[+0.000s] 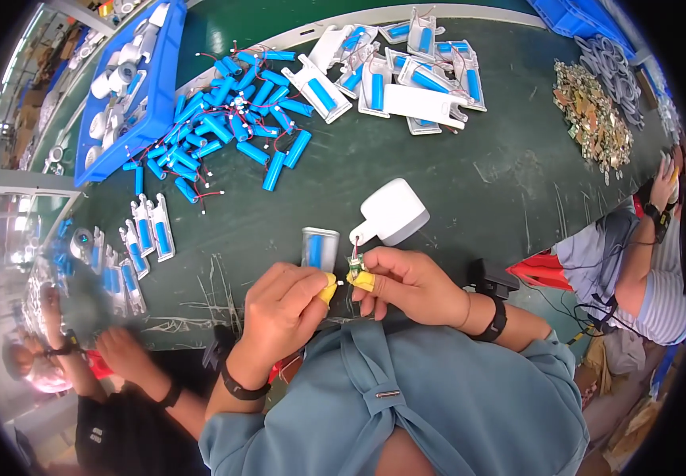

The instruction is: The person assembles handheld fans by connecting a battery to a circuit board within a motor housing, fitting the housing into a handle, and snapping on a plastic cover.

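Note:
My right hand (418,285), a yellow cover on its thumb, pinches a small green circuit board (355,267). Thin wires run from the board toward the narrow end of a white plastic housing (390,205) lying just beyond. My left hand (283,308), also with yellow on a fingertip, is closed close by; a small white connector (340,283) pokes out at its fingertips. Directly beyond the left fingers sits a pale open casing with a blue battery cell (315,251) in it; its near end is hidden by the hand.
Wired blue battery cells (232,111) lie heaped at far left, beside a blue crate (132,95) of white parts. White housings with cells (406,75) are piled at the back. Circuit boards (593,119) and grey rings (609,71) lie right. Co-workers' arms (132,361) show at both sides.

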`<state>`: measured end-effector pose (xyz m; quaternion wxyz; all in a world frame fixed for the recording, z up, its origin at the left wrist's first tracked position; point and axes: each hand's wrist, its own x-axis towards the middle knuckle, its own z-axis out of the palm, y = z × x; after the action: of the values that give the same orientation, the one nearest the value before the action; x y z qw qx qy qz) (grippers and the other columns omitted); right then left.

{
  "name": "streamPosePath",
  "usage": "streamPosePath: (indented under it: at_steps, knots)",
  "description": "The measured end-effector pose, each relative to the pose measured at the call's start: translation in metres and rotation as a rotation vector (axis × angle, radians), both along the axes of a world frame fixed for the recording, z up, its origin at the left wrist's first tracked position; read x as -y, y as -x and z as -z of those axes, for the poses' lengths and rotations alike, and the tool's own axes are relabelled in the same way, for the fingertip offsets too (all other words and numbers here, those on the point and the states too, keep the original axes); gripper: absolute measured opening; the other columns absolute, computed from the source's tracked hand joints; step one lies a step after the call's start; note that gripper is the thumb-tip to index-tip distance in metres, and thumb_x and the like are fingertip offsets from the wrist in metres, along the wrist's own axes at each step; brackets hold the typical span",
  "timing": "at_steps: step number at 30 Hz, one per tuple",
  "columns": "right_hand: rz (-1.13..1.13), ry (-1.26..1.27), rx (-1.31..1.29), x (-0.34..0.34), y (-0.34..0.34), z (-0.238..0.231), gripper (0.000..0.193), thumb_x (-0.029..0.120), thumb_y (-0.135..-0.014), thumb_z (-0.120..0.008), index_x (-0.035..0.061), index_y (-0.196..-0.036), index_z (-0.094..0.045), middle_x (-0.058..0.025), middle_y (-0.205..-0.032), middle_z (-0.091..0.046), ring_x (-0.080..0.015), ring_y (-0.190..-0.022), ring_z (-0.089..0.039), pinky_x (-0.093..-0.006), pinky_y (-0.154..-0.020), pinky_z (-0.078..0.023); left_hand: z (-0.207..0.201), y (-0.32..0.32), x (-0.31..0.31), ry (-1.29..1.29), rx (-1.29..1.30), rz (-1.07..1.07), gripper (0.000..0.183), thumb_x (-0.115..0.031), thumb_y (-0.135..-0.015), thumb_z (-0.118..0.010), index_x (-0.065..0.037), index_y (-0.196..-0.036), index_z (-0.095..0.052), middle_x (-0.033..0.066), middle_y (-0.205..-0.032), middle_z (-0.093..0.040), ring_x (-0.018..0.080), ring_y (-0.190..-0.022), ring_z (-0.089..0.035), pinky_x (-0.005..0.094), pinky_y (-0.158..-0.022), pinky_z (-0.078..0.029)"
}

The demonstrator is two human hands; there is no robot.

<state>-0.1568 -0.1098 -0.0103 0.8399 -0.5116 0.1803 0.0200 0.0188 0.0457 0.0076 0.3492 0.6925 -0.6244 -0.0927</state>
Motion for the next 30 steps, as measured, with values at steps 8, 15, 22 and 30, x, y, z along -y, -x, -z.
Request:
streamPosePath:
  at_steps: [8, 15, 22, 30]
  knots:
    - [-0.005, 0.048, 0.051, 0.001, -0.001, 0.002, 0.016, 0.007, -0.104, -0.046, -0.0005, -0.116, -0.054, -0.0081, -0.1, -0.065, -0.0106, -0.082, -0.065, -0.0235, -0.065, -0.055, 0.0, 0.007, 0.016, 0.187, 0.321, 0.072, 0.031, -0.002, -0.06, -0.076, -0.005, -0.09, -0.068, 0.0058, -0.085, -0.065, 0.0233, -0.074, -0.061, 0.0336, -0.064, -0.051]
    - [-0.018, 0.088, 0.038, 0.002, -0.002, -0.001, 0.016, 0.004, -0.103, -0.044, -0.001, -0.114, -0.054, -0.007, -0.099, -0.066, -0.0102, -0.08, -0.066, -0.0239, -0.066, -0.056, 0.004, 0.004, 0.015, 0.174, 0.321, 0.086, 0.032, -0.004, -0.062, -0.074, -0.004, -0.093, -0.066, 0.0074, -0.083, -0.062, 0.0265, -0.075, -0.058, 0.0385, -0.067, -0.05]
    - [0.0, 0.231, -0.002, -0.003, -0.003, -0.005, 0.014, 0.003, -0.101, -0.045, -0.0013, -0.11, -0.055, -0.0073, -0.094, -0.066, -0.0106, -0.078, -0.067, -0.0248, -0.064, -0.057, 0.002, 0.0, 0.017, -0.053, -0.302, 0.036, 0.02, -0.001, -0.073, -0.062, -0.002, -0.093, -0.063, 0.0069, -0.077, -0.056, 0.0243, -0.073, -0.051, 0.0341, -0.072, -0.041]
    - [0.042, 0.285, -0.002, -0.008, -0.004, -0.002, 0.013, 0.002, -0.1, -0.048, -0.0018, -0.108, -0.058, -0.0069, -0.092, -0.065, -0.0107, -0.077, -0.067, -0.0244, -0.063, -0.058, -0.001, -0.011, 0.025, -0.15, -0.382, 0.141, 0.017, -0.003, -0.074, -0.059, -0.003, -0.091, -0.062, 0.0058, -0.075, -0.054, 0.0238, -0.072, -0.05, 0.0356, -0.077, -0.04]
